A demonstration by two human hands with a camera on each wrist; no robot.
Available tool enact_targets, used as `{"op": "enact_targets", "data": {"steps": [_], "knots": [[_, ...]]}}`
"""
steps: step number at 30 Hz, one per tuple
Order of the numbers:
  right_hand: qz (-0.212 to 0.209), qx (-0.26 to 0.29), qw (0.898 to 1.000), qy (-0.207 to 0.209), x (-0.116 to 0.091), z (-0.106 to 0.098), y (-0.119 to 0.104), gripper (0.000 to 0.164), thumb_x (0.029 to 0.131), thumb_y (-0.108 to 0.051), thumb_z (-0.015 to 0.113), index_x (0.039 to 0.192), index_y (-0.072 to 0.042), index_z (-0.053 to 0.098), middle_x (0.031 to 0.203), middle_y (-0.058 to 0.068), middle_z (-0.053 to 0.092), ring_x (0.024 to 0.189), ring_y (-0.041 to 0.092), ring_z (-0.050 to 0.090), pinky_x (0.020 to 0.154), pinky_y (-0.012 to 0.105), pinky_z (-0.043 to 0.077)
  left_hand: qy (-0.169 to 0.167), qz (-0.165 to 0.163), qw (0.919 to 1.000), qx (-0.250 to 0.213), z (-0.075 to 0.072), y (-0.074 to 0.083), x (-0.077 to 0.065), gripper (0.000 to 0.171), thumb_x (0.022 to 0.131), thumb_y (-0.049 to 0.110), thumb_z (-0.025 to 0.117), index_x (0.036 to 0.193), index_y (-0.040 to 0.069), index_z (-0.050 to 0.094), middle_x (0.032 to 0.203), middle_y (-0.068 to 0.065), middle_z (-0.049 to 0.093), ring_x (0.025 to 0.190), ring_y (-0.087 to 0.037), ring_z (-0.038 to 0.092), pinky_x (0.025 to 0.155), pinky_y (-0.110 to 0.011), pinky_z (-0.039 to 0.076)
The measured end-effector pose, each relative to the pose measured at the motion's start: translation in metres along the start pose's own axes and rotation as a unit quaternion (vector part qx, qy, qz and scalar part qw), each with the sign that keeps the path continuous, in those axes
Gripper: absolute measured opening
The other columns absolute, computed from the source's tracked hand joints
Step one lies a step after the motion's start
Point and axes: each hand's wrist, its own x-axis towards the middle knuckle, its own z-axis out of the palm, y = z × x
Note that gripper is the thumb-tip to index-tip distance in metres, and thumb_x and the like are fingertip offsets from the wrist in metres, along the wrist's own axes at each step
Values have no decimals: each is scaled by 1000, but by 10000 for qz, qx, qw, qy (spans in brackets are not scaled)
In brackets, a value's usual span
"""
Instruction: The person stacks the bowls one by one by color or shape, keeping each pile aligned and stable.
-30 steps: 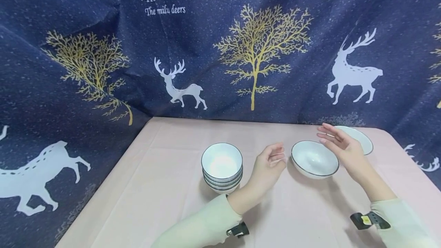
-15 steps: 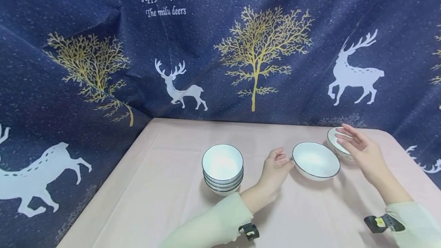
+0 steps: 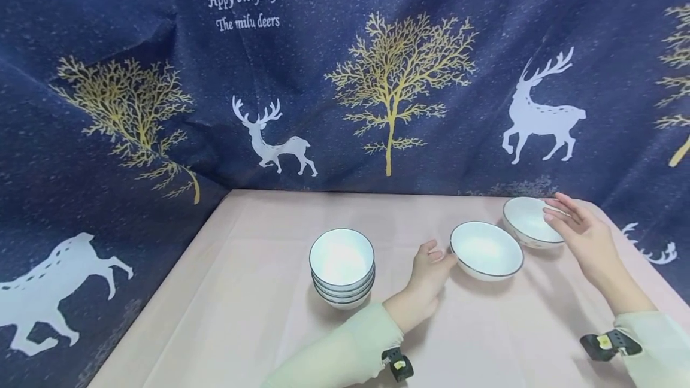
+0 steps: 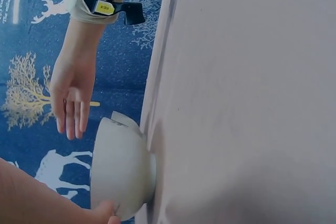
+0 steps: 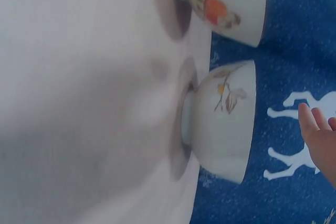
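Observation:
A white bowl with a dark rim (image 3: pixel 487 250) stands upright on the table. My left hand (image 3: pixel 428 277) is at its left side, with fingertips against the outer wall; in the left wrist view, fingers (image 4: pixel 107 211) meet the bowl (image 4: pixel 121 169) near its side. Behind it to the right stands another bowl (image 3: pixel 530 220), bearing a leaf pattern in the right wrist view (image 5: pixel 226 121). My right hand (image 3: pixel 587 238) hovers at that bowl's right rim, fingers extended and apart, gripping nothing. Whether it touches the rim cannot be told.
Left of my left hand stands a stack of several nested white bowls (image 3: pixel 342 265). The pink-covered table (image 3: pixel 242 316) meets a dark blue cloth backdrop (image 3: pixel 323 76) printed with deer and trees. Both wrists carry small black cameras (image 3: pixel 398 365).
My left hand has moved right, from beside the stack to the near bowl's side. My right hand has shifted right, off the near bowl to the far bowl's right rim, uncovering it.

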Motion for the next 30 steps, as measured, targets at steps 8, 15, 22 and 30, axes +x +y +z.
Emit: {"op": "enact_targets", "data": {"steps": [8, 15, 22, 30], "knots": [[227, -196, 9985, 467, 3, -18, 9, 48, 92, 5, 59, 132, -20, 52, 114, -18, 64, 101, -9, 59, 87, 0, 42, -21, -131, 9996, -260, 5, -7, 7, 60, 89, 10, 62, 142, 2, 34, 117, -14, 55, 107, -35, 58, 104, -56, 43], [385, -337, 9950, 854, 27, -98, 106, 64, 89, -6, 68, 146, -14, 41, 135, -6, 56, 113, -2, 56, 90, 2, 44, -8, -286, 9981, -537, 10, -9, 11, 59, 89, 9, 62, 141, 0, 34, 120, -18, 52, 105, -34, 60, 100, -47, 50], [577, -612, 9907, 1073, 16, -71, 64, 61, 91, -9, 66, 146, -14, 40, 128, -12, 56, 109, -7, 54, 88, 0, 44, 110, -377, 9966, -727, 15, -14, 16, 61, 88, 6, 64, 141, -1, 35, 124, -21, 48, 111, -35, 57, 96, -43, 53], [927, -138, 9898, 1069, 0, -38, 14, 67, 95, -5, 58, 152, -8, 24, 127, -14, 51, 106, -11, 50, 92, -2, 37, 201, -415, 9962, -742, 21, -16, 19, 61, 87, 6, 63, 141, -1, 35, 128, -25, 45, 116, -41, 53, 95, -45, 54]]}}
